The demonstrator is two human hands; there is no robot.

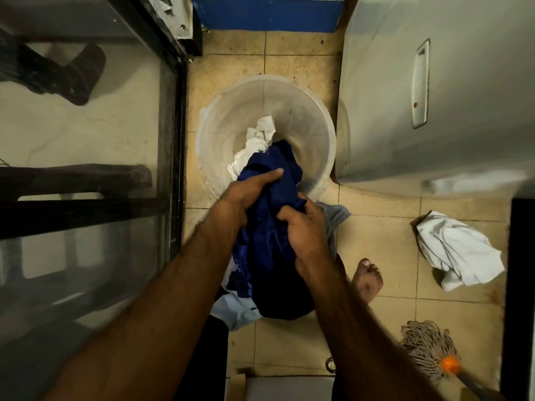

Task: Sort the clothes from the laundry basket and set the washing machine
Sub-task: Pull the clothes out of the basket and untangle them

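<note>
Nearest, right of the clear basket [220,131] and toward the camera, a string mop [425,342] lies on the tiled floor [376,241], with a bare foot [366,280] closer to the basket. The left hand [249,192] and right hand [304,227] both have their fingers [275,172] clenched into a dark blue garment [269,250] bunched over the basket's near rim. A white cloth [260,134] lies inside the basket. A crumpled white garment [460,250] lies on the floor to the basket's right, and a grey appliance [434,82] stands just beside the basket's right side.
</note>
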